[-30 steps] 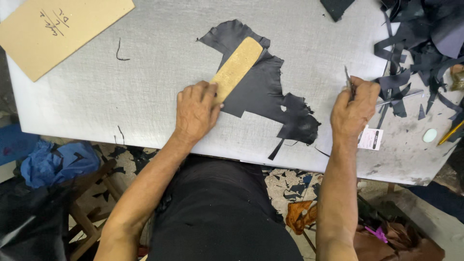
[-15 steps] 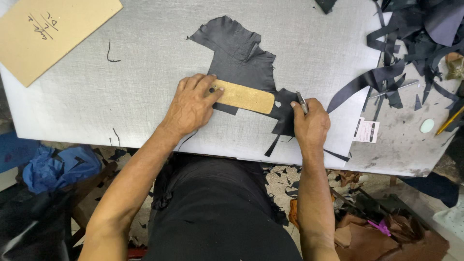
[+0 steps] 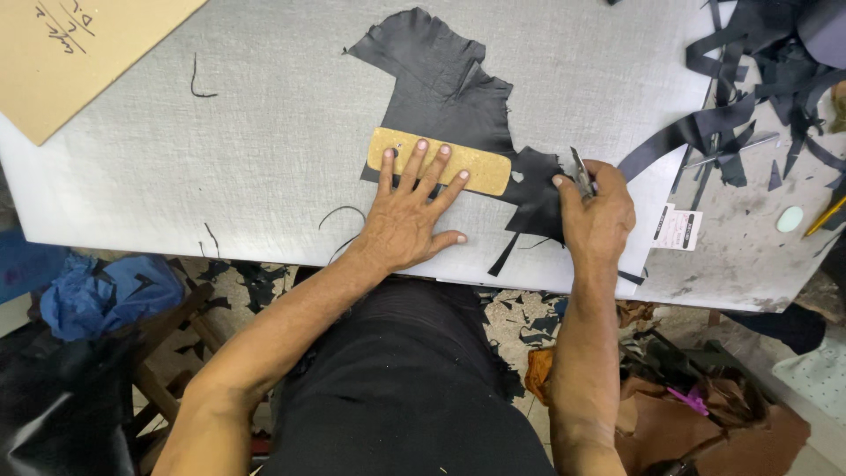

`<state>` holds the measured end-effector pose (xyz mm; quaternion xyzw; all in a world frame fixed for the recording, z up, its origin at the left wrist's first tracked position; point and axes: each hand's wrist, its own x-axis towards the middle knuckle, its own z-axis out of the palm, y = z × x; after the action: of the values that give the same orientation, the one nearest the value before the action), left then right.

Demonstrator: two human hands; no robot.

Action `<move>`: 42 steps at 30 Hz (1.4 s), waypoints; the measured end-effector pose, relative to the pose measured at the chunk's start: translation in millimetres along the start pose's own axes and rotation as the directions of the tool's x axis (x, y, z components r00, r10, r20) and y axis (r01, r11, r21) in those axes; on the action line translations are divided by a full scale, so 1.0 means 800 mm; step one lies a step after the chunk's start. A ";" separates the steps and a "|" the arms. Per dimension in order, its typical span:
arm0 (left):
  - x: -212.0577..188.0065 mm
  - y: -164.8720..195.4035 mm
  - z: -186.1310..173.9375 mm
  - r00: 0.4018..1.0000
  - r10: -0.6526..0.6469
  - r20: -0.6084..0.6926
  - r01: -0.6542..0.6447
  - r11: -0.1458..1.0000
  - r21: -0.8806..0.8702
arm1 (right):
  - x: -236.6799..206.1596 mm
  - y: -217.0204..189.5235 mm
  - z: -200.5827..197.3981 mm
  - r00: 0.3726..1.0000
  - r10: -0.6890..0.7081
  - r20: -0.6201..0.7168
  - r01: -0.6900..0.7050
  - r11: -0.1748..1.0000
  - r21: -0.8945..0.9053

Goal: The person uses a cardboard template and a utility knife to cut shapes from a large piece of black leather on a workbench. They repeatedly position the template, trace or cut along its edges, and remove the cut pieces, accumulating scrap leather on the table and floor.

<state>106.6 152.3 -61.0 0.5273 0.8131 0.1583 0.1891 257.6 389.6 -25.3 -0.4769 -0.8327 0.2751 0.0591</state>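
The person's left hand (image 3: 407, 216) lies flat and spread on the bench (image 3: 264, 150), fingers fanned forward so that three fingertips (image 3: 421, 145) press down on a tan, round-cornered cardboard template (image 3: 480, 172). That template sits lengthwise across a ragged piece of black leather (image 3: 436, 79), covering its lower edge, with the leather's larger part stretching away toward the far side of the bench. The thumb rests on the pale grey bench surface, off the leather.

The right hand (image 3: 599, 216) is closed around a small metal cutting tool (image 3: 580, 169), the blade end poking up past the knuckles, and its index fingertip touches a smaller lobe of the black leather just beside the template's right end (whether the blade itself meets the leather I cannot tell from here).

Off to the right, well apart from the hands, a heap of black leather strips and offcuts (image 3: 758, 70) spreads over a bare, scuffed part of the bench, with a small white printed tag (image 3: 677, 227) and a pale oval piece (image 3: 790, 219) near it. A big sheet of brown cardboard (image 3: 70, 53) lies at the far left corner. A few thin black slivers (image 3: 201, 79) dot the grey surface. Below the bench edge, scraps litter the floor (image 3: 520, 322) and a blue cloth bundle (image 3: 97, 291) sits to the left.
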 end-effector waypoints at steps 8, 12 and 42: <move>-0.012 -0.019 -0.004 0.997 -0.015 -0.072 0.011 0.999 -0.053 | -0.024 0.000 -0.020 0.918 -0.390 -0.067 0.394 0.918 0.046; -0.030 -0.033 -0.007 0.996 -0.064 -0.069 0.061 0.997 -0.040 | -0.025 -0.036 -0.004 0.880 -0.475 -0.027 0.475 0.879 0.028; 0.008 -0.009 -0.044 0.994 0.040 0.105 -0.069 0.954 0.291 | 0.007 0.024 -0.018 0.626 -0.762 0.164 0.732 0.503 -0.459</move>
<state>82.2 153.4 -34.4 0.5790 0.8024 0.0149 0.1437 274.1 407.9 -23.7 -0.0771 -0.9941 -0.0093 0.0756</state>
